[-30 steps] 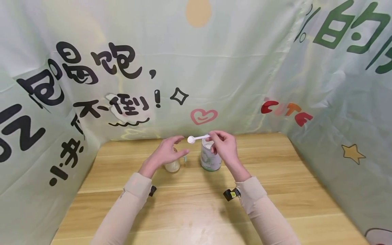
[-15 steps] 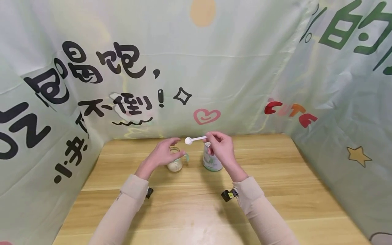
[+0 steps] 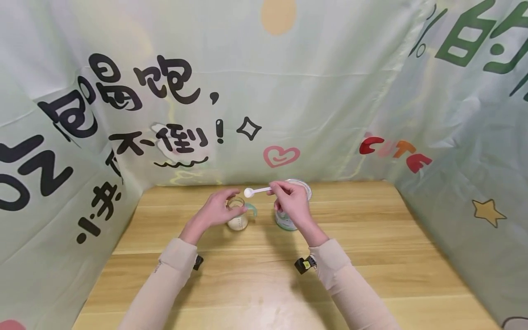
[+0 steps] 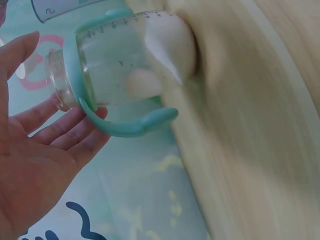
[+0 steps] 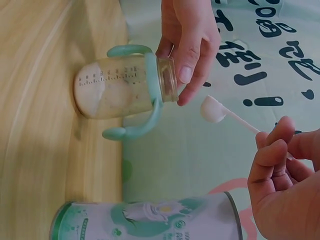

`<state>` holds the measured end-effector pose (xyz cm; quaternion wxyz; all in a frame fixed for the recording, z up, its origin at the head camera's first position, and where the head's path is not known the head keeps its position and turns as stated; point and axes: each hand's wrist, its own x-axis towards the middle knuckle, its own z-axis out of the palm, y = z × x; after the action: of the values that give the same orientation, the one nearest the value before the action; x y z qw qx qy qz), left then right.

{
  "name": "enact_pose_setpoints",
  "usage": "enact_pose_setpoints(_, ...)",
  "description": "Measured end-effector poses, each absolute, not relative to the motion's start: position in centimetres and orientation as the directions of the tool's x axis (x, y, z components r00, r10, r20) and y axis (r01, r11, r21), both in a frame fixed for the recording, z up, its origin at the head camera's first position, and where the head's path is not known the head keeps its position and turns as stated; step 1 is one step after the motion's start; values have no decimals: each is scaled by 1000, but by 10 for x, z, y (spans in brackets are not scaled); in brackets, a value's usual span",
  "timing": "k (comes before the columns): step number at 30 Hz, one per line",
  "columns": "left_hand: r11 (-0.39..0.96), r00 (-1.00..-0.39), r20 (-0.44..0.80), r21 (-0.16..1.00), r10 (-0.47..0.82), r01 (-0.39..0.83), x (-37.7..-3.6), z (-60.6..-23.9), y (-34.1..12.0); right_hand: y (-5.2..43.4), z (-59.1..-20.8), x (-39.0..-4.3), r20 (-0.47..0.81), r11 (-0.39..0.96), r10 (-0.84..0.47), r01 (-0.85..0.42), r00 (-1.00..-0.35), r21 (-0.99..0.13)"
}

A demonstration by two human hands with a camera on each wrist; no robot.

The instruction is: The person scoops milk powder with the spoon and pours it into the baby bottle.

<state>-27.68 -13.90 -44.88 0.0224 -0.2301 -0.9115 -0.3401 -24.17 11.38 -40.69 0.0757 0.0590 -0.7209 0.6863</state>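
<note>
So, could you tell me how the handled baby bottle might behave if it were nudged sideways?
The baby bottle stands upright, narrow for its height with powder only at the bottom, so probably light and tippable. Its teal handles would likely stop rolling. The left hand at its rim should steady it.

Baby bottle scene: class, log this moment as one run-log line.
left hand: steadies baby bottle | right hand: pinches scoop beside bottle mouth | tin: upright on table

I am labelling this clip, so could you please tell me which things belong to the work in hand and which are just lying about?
In use:
- scoop, pinched by right hand
- bottle, touched by left hand
- tin, standing beside the bottle

Just there:
- table
- printed backdrop
</note>
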Motion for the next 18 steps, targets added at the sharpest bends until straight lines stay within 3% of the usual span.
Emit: enact_pose_setpoints(18,683,-912,169,615,374,394,-273,-459,-153,98,-413,-237,208,203,-24,-208,-978,-957)
